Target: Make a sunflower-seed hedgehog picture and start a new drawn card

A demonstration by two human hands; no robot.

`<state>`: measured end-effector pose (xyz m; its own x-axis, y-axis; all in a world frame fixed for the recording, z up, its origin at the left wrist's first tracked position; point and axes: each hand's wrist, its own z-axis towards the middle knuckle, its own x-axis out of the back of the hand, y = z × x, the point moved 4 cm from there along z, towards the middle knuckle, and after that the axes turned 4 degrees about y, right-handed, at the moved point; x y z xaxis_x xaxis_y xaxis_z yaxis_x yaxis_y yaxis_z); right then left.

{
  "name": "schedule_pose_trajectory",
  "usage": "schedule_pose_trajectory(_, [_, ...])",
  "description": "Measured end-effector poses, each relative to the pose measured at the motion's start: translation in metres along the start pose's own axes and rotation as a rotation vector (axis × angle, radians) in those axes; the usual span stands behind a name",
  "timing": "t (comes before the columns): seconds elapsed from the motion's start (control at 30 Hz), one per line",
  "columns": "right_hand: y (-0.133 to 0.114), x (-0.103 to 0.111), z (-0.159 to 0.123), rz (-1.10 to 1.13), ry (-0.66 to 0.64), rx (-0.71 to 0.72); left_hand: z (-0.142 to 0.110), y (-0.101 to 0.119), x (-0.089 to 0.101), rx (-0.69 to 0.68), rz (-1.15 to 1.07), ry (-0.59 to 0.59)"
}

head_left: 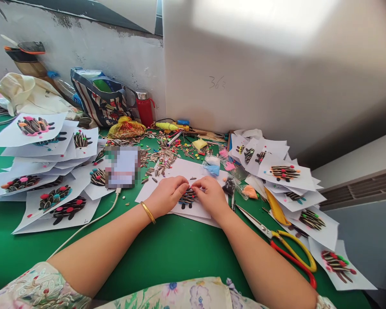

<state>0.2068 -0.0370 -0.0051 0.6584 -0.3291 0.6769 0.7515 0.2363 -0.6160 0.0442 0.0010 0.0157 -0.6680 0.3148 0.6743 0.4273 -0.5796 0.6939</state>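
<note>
Green bench (180,253) bore white paper (180,168) with a sunflower-seed hedgehog (188,197); left hand (169,192) and right hand (211,195) worked at its far edge, grip closure could not be determined; light pressure appeared advisable, avoiding displacement

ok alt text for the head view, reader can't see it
A person's left hand and right hand are close together over a seed-covered figure on white paper at a green table. Stacks of sheets bearing similar figures flank them, with scissors on the right and loose seeds beyond.
</note>
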Motion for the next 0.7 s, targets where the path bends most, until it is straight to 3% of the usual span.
schedule_pose_trajectory(0.43, [0.0,-0.002,0.001,-0.026,-0.058,-0.002,-0.001,0.0,0.0,0.005,0.011,-0.008])
schedule_pose_trajectory(0.53, [0.002,0.009,0.003,-0.032,-0.026,0.012,-0.001,0.0,0.001,0.024,-0.007,-0.024])
schedule_pose_trajectory(0.7, [0.018,0.045,0.004,-0.166,0.132,-0.033,-0.001,-0.001,0.002,0.046,-0.013,-0.014])
